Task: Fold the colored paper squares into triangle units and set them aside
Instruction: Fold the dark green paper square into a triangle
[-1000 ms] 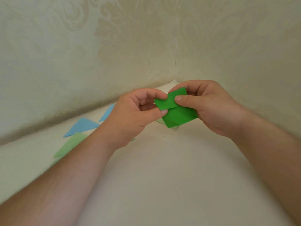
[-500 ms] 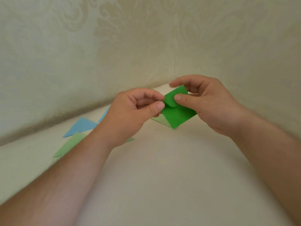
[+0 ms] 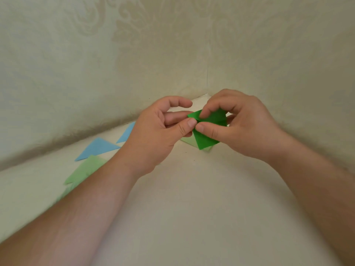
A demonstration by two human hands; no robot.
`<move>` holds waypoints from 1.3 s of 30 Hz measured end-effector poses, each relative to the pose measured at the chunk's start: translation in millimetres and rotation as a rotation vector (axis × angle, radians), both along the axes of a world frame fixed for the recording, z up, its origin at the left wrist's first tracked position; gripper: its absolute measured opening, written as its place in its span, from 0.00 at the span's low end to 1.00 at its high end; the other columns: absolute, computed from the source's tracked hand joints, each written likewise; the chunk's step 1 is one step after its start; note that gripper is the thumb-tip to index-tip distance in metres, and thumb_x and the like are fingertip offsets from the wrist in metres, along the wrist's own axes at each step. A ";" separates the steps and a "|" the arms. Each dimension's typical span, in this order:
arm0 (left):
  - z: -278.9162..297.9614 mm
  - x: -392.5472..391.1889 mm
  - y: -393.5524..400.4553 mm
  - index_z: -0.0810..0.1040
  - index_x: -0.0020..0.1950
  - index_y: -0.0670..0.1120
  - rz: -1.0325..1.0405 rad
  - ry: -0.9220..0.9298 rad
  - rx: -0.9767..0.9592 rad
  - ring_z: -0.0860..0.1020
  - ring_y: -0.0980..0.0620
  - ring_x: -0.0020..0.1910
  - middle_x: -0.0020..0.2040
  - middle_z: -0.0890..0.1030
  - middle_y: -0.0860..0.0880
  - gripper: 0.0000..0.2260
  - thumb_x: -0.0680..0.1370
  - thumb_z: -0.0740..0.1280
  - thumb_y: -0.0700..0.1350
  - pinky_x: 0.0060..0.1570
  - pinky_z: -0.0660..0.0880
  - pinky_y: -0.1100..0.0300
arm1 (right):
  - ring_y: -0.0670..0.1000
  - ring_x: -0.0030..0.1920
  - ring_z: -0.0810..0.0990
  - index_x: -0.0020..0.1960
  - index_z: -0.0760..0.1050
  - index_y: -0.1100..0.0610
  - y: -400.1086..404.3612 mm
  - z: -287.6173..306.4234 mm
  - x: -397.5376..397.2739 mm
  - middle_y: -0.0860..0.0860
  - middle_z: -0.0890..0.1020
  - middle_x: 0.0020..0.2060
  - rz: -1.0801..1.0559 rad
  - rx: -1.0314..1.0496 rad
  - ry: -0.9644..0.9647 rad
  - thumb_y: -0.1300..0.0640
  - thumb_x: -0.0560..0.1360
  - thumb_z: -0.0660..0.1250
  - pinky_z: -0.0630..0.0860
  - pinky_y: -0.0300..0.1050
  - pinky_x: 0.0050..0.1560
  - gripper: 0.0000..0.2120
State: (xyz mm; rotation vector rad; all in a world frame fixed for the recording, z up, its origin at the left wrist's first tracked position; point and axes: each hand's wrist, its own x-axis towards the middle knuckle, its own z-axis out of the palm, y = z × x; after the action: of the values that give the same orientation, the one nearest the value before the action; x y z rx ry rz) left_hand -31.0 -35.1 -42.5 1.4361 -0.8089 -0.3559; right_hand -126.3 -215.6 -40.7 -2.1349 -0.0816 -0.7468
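- We see both bare forearms enter from the lower corners and converge toward mid-frame, wrists raised off the surface.
- Left hand [image 3: 153, 135]: back toward the camera, thumb tip pressed against the curled middle fingers in a pinch on the green paper [image 3: 206, 138]; index finger arched above, free.
- Right hand [image 3: 244, 129]: fingers curled, index fingertip and thumb tip pinching the same paper, thumb tip just beside the left thumb.
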 end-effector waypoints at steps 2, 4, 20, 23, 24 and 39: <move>-0.3 -0.8 -0.7 0.80 0.58 0.45 0.001 0.004 -0.013 0.84 0.42 0.50 0.49 0.88 0.43 0.10 0.78 0.72 0.36 0.59 0.81 0.45 | 0.50 0.50 0.81 0.44 0.84 0.46 0.4 -0.7 0.9 0.44 0.81 0.46 0.002 0.054 -0.003 0.43 0.69 0.75 0.76 0.44 0.44 0.08; -1.5 -1.5 -1.3 0.82 0.56 0.45 0.001 0.014 -0.032 0.84 0.42 0.50 0.49 0.88 0.43 0.10 0.76 0.74 0.39 0.60 0.81 0.44 | 0.49 0.49 0.80 0.43 0.85 0.46 1.1 0.2 0.3 0.45 0.81 0.46 0.012 0.082 0.000 0.47 0.71 0.76 0.76 0.45 0.45 0.04; -3.4 -5.2 -5.7 0.83 0.53 0.45 0.081 0.045 -0.108 0.86 0.47 0.49 0.48 0.88 0.44 0.07 0.79 0.70 0.34 0.56 0.83 0.52 | 0.41 0.54 0.79 0.43 0.82 0.40 7.0 4.0 0.5 0.41 0.77 0.54 -0.055 0.032 0.015 0.56 0.76 0.75 0.74 0.35 0.55 0.11; -3.3 -6.6 -6.9 0.83 0.54 0.44 0.079 0.087 -0.128 0.86 0.49 0.49 0.48 0.88 0.45 0.08 0.80 0.68 0.34 0.53 0.82 0.56 | 0.40 0.55 0.77 0.42 0.82 0.41 9.9 4.1 -0.8 0.43 0.76 0.55 -0.029 0.015 0.031 0.55 0.75 0.76 0.72 0.31 0.54 0.09; -3.8 -7.1 -7.7 0.83 0.54 0.44 0.071 0.112 -0.136 0.86 0.49 0.49 0.48 0.88 0.45 0.08 0.81 0.67 0.34 0.54 0.82 0.55 | 0.40 0.55 0.76 0.42 0.82 0.42 11.4 4.1 -1.2 0.44 0.76 0.55 -0.024 0.002 0.029 0.55 0.75 0.76 0.71 0.29 0.54 0.08; 1.6 -14.3 -9.6 0.81 0.57 0.40 -0.023 0.420 -0.186 0.85 0.48 0.52 0.51 0.86 0.42 0.09 0.84 0.61 0.35 0.59 0.82 0.53 | 0.46 0.44 0.82 0.41 0.83 0.48 15.1 0.2 0.2 0.43 0.83 0.40 -0.135 0.082 -0.095 0.53 0.74 0.76 0.77 0.42 0.43 0.04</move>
State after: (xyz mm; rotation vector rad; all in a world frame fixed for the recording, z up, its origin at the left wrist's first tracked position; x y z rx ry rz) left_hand -45.4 -44.7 -41.0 1.1265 -0.5018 -0.5629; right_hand -126.0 -200.6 -40.5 -2.0420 0.0425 -0.9156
